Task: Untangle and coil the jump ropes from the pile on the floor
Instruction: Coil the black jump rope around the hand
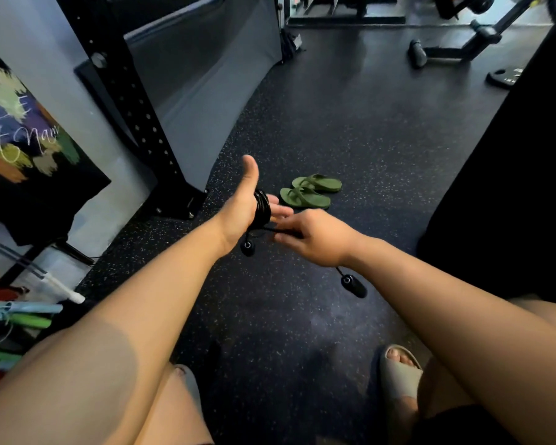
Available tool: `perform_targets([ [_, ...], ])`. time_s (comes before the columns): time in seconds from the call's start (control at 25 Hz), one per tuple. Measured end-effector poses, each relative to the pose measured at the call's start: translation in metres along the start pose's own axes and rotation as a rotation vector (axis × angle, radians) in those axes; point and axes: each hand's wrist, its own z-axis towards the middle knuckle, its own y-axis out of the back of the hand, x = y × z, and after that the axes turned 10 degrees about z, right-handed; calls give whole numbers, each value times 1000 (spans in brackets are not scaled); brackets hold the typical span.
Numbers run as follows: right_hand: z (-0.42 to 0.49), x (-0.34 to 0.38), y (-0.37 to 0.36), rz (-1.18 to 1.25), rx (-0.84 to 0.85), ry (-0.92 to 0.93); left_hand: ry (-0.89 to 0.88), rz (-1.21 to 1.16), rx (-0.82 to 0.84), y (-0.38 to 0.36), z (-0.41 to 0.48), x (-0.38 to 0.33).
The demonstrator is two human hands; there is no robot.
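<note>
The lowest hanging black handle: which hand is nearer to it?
Right. The right hand, pinching the rope, is just above the handle; the left hand, with the rope coiled round it, is farther up and left.

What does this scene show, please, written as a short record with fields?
left hand: open, thumb up, black jump rope coiled around the palm
right hand: pinches the rope's loose part beside the coil
handles: both dangle, one under each hand
other ropes: blue and green, lying at lower left
floor: green flip-flops beyond the hands
</note>
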Motion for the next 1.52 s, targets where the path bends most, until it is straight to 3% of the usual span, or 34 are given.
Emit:
perform_targets([
  [0.12,-2,-1,16,20,-141,99,78,180,196,0,-1,-4],
  [0.28,-5,-2,24,200,-172,117,122,347,455,5,-7,-6],
  [0.44,-4,-1,23,409,-42,79,147,263,610,4,-17,-12],
  [0.6,0,-9,5,658,-67,-4,115,174,708,7,-24,-14],
  [0.72,-5,-18,-14,735,-54,-180,52,24,685,14,-28,-15],
  [0.84,-9,-24,-23,775,-19,-324,-38,-231,523,24,-28,-17],
  [0.96,-4,-25,-21,850,-61,-323,-98,-424,326,27,-27,-16],
  [1.12,-2,-17,-29,826,-87,-273,-128,-671,186,25,-25,-14],
  [1.28,-1,-4,-30,889,-127,-269,-121,-612,135,22,-22,-15],
  [1.52,-6,-5,-28,1043,-163,-354,-88,-436,265,17,-26,-17],
])
